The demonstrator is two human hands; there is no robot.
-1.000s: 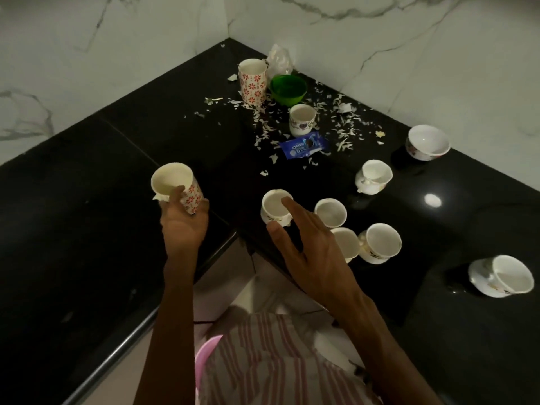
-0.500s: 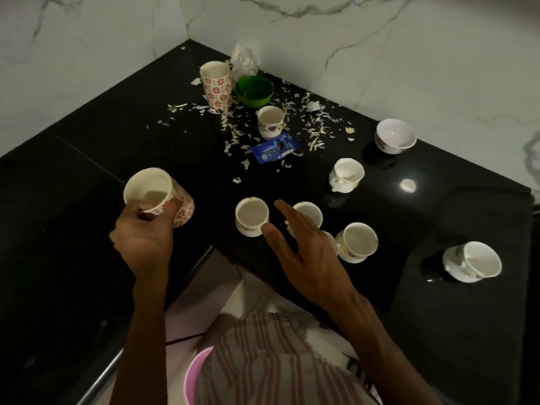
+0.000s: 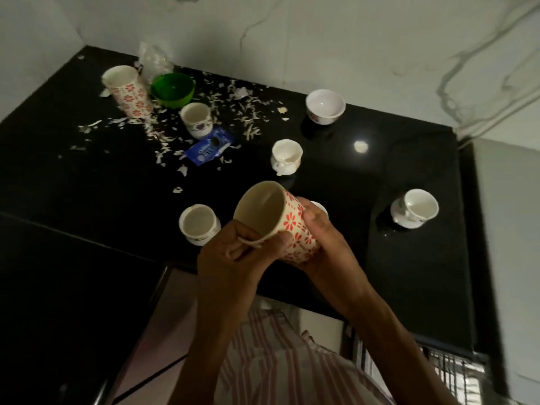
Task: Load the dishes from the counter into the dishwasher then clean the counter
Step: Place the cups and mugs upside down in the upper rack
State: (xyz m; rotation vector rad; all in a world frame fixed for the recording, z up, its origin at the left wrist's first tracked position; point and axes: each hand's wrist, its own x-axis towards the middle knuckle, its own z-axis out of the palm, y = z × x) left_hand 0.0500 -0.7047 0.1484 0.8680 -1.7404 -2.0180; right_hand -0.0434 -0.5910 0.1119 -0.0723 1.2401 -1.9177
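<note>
head view, looking down at a black counter under a white marbled wall. holding a red-flowered mug just below the centre of the frame, tilted with its mouth facing up and left. left hand gripping the mug's handle, fingers curled round it, thumb pressing on the mug's side. right hand wrapping round the mug's lower body from the right, thumb lying across the red pattern. hovering above the counter's near edge, not touching it.

sitting just left of the held mug: a small white cup, upright. peeking out behind the right hand: the rim of another white cup, mostly hidden. standing above the centre: a white cup with a handle. resting at the right of the frame: a white cup with a leafy print. sitting at the upper centre right, near the wall: a white bowl.

crowding the upper left of the frame: a second red-flowered mug, a green bowl just beside it, a clear crumpled bag behind them, a cup with a purple print, and a blue snack wrapper below that cup. scattering all around these: pale shreds of litter.

showing at the bottom: a striped garment, and at the lower right corner a wire dishwasher rack, blurred.
</note>
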